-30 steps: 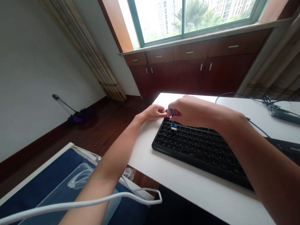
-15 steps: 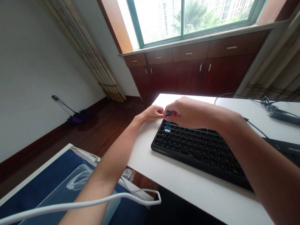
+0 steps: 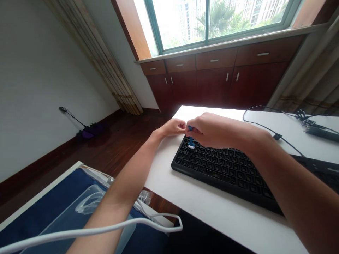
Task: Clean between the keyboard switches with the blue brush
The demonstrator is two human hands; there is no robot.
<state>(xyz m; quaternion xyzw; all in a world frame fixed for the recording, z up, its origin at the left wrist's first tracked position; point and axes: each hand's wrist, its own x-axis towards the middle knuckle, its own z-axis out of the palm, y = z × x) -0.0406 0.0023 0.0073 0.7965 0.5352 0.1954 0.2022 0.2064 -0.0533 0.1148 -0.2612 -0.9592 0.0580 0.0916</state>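
Note:
A black keyboard [image 3: 212, 164] lies on the white table, its keycaps off and rows of square key sockets showing. My right hand [image 3: 205, 128] pinches a small blue brush [image 3: 191, 140]. The brush stands nearly upright, with its white bristles down on the sockets near the keyboard's left end. At the far left corner my left hand [image 3: 173, 127] is closed, thumb and curled fingers against the keyboard's edge. My right hand and forearm hide the keyboard's far side and part of its right end.
The white table [image 3: 169, 185] has black cables [image 3: 304, 118] and a black adapter [image 3: 321, 133] at the back right. Lower left, a white cable [image 3: 106, 229] crosses above a blue surface with clear plastic [image 3: 90, 203]. Wooden cabinets [image 3: 212, 83] stand beyond the table.
My right hand and the brush have shifted slightly right and down along the sockets. My left hand keeps its place at the keyboard's corner.

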